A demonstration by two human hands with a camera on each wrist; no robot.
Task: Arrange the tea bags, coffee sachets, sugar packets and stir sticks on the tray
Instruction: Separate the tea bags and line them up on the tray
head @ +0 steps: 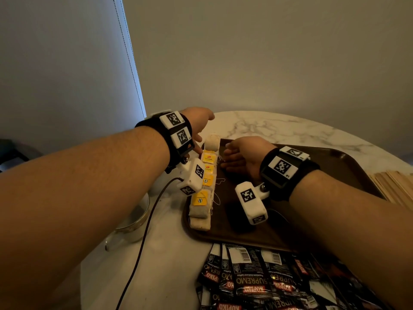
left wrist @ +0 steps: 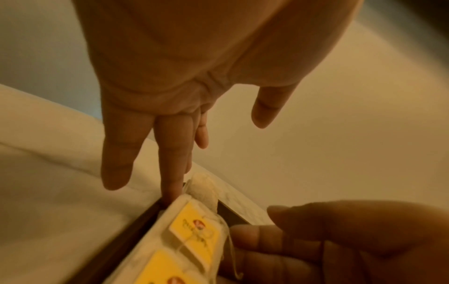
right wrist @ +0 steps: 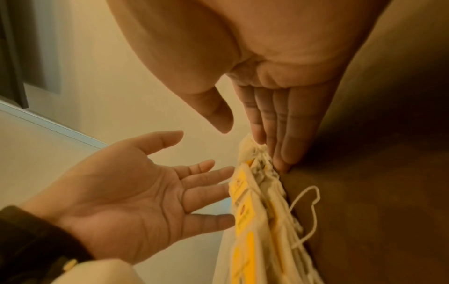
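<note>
Two flat hands squaring a row of tea bags along a tray edge.
The yellow-tagged white tea bags (head: 206, 182) line the dark brown tray's (head: 330, 162) 9 o'clock rim; the left hand (head: 197, 124) and right hand (head: 242, 156), fingers straight and grasping nothing, press the row's 12 o'clock end from either side.

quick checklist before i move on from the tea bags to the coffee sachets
1. Tea bags in one row along the tray's left edge: ok.
2. Both hands free: ok. Left hand and right hand flank the row with straight fingers, gripping nothing.
3. Far bag in line: not ok, it sticks out past the tray's far corner.
4. Strings tucked in: not ok, loops trail onto the tray.
5. Room on tray for sachets: ok, bare middle.
6. Sachets within reach: ok, piled on the table at the tray's near edge.
</note>
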